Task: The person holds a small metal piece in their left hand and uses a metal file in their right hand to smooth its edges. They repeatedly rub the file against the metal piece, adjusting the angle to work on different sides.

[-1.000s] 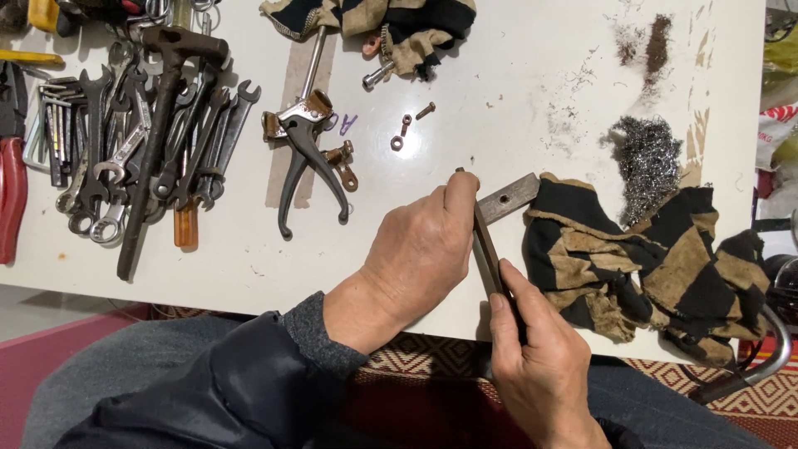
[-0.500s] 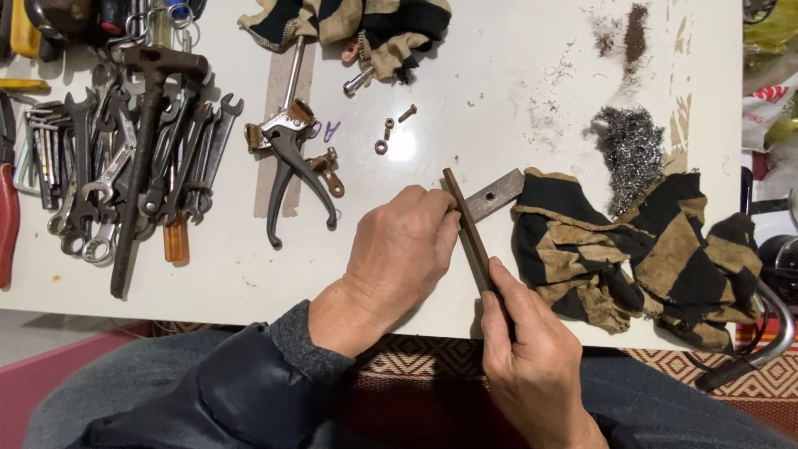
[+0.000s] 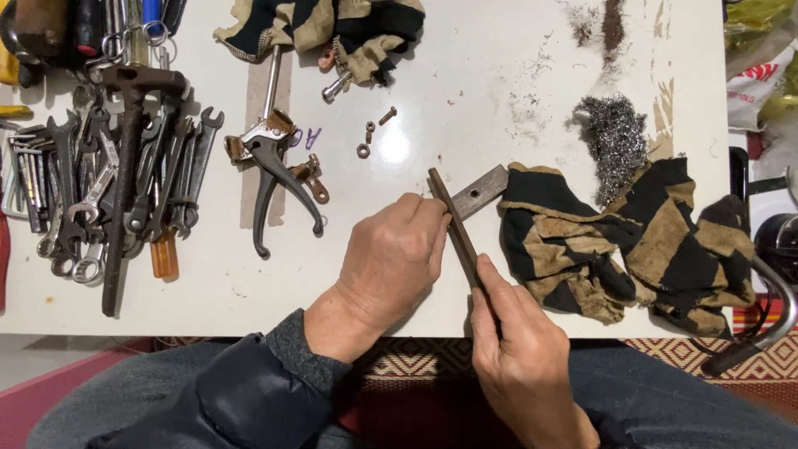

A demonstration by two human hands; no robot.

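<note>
The right hand [image 3: 519,349] grips the near end of a long, narrow flat file [image 3: 455,224], forefinger stretched along its top, which looks like a way to steer and press the tool. The left hand [image 3: 395,258] is curled over the file's far part, fingertips resting on its edge near the tip, seemingly to steady it and add weight. The file lies low over the white surface [image 3: 465,83], just in front of the person, its long axis running from the right hand at the near edge up and slightly leftward, its tip pointing away from the body. Under the tip sits a small grey metal plate [image 3: 480,191] with a hole in it, angled across the file and partly tucked beneath a black-and-tan striped cloth [image 3: 632,241], which may keep it from sliding. A wad of steel wool [image 3: 613,141] lies just beyond the cloth. To the left, pliers [image 3: 278,170] and a heap of wrenches [image 3: 125,183] lie well apart from the hands.
</note>
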